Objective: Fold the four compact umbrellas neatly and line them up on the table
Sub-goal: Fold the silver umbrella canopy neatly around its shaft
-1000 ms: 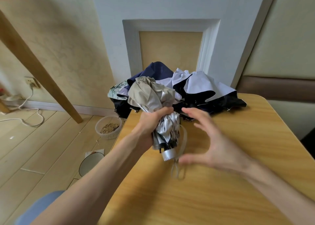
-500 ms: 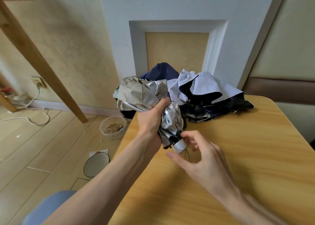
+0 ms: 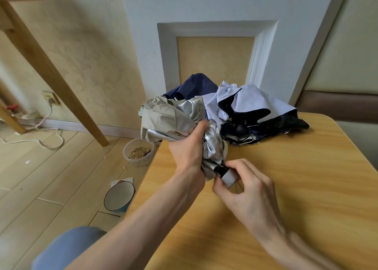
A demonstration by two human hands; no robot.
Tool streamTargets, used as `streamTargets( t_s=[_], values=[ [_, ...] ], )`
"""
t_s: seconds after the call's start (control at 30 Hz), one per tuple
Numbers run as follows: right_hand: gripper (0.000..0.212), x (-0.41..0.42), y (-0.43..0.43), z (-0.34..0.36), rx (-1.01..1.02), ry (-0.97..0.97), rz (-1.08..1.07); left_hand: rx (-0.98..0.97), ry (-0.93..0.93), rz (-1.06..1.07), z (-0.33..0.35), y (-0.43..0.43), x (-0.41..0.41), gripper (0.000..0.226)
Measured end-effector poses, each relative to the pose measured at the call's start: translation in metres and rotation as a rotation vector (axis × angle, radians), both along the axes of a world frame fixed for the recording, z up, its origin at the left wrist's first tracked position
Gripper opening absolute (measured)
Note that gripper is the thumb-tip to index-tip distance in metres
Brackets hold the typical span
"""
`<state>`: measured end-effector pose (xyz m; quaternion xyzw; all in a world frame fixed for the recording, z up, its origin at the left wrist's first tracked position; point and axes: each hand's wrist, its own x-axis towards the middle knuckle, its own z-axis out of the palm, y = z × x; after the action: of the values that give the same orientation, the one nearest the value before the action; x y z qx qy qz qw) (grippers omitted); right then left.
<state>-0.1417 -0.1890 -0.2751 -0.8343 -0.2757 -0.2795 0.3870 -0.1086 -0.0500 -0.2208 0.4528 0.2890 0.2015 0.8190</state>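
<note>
A crumpled silver and beige umbrella (image 3: 173, 118) is held above the wooden table (image 3: 286, 177), near its left edge. My left hand (image 3: 188, 147) grips the bunched canopy around its middle. My right hand (image 3: 243, 183) pinches the umbrella's silver handle (image 3: 229, 177) at the lower end, fingers curled round it. Behind, at the table's far edge, a pile of loose umbrellas lies unfolded: a navy one (image 3: 194, 85) and a pale lilac one with a black underside (image 3: 255, 104). How many umbrellas the pile holds is hidden by folds.
On the floor left of the table stand a plastic tub of grain (image 3: 139, 153) and a white bowl with a dark rim (image 3: 119, 196). A slanted wooden beam (image 3: 53, 73) and a white cable (image 3: 47, 130) are further left. A wall lies just behind the table.
My right hand has come in from open beside the umbrella and closed on its handle. My left hand has tipped the canopy further left.
</note>
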Motion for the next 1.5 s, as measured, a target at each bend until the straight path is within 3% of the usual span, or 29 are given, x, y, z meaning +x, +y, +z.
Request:
streamTargets(
  t_s=[0.13,0.27,0.47,0.6,0.73,0.9,1.03,1.1,1.13,1.3,1.5],
  values=[
    [0.022,-0.005,0.000,-0.009,-0.075,-0.069,0.037,0.066,-0.060,0.040,-0.004,-0.001,0.002,0.048],
    [0.031,-0.008,0.004,-0.002,0.235,0.297,0.208,0.069,-0.060,0.071,-0.001,0.008,0.003,0.033],
    [0.020,-0.006,0.002,-0.009,-0.055,-0.178,0.040,0.104,-0.070,0.080,-0.005,-0.002,0.002,0.023],
    [0.014,0.001,-0.004,-0.009,-0.109,-0.274,0.027,0.046,-0.067,0.016,-0.005,-0.007,-0.001,0.025],
    [0.013,-0.002,-0.005,-0.012,-0.033,-0.208,0.037,0.013,-0.042,-0.142,-0.012,-0.009,-0.007,0.055],
    [0.020,-0.004,0.002,-0.016,0.026,-0.059,0.087,0.052,-0.050,-0.142,-0.013,-0.005,-0.006,0.039],
    [0.032,-0.001,-0.003,-0.008,0.085,0.300,0.292,0.094,-0.055,-0.072,-0.014,0.006,0.000,0.037],
    [0.053,0.004,-0.009,0.003,0.077,0.536,0.420,0.060,-0.053,-0.073,-0.008,0.016,0.003,0.040],
    [0.061,0.006,-0.011,0.006,0.053,0.562,0.457,0.041,-0.055,-0.077,-0.005,0.020,0.004,0.040],
    [0.047,0.015,-0.011,0.006,0.012,0.290,0.428,0.027,-0.073,-0.143,0.003,0.017,0.002,0.034],
    [0.037,0.012,-0.008,0.000,0.090,0.297,0.403,-0.059,-0.023,-0.216,-0.003,0.020,-0.002,0.028]
  ],
)
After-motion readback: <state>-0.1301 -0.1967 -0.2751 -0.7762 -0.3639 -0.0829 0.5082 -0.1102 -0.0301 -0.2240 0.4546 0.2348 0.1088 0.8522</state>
